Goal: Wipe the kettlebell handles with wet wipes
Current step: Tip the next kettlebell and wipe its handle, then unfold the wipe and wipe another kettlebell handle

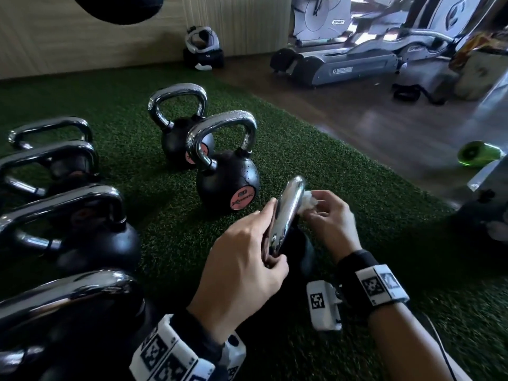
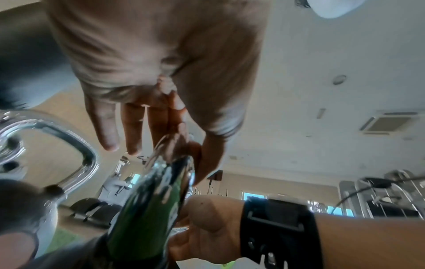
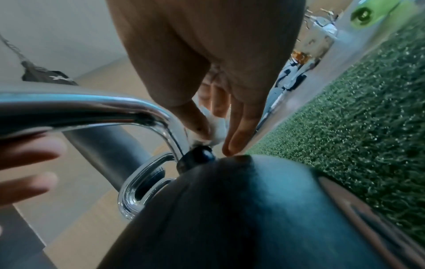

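Observation:
A black kettlebell stands on the green turf right in front of me; its chrome handle is seen edge-on in the head view. My left hand holds the handle from the left, fingers along one side and thumb low on the other. My right hand pinches a crumpled white wet wipe against the handle's right side. In the right wrist view the wet wipe sits low on the handle's upright, just above the ball. The left wrist view shows the handle between both hands.
Two more kettlebells with pink labels stand just beyond on the turf. A row of several kettlebells lines the left. A green bottle lies on the wood floor at right. Exercise machines stand at the back.

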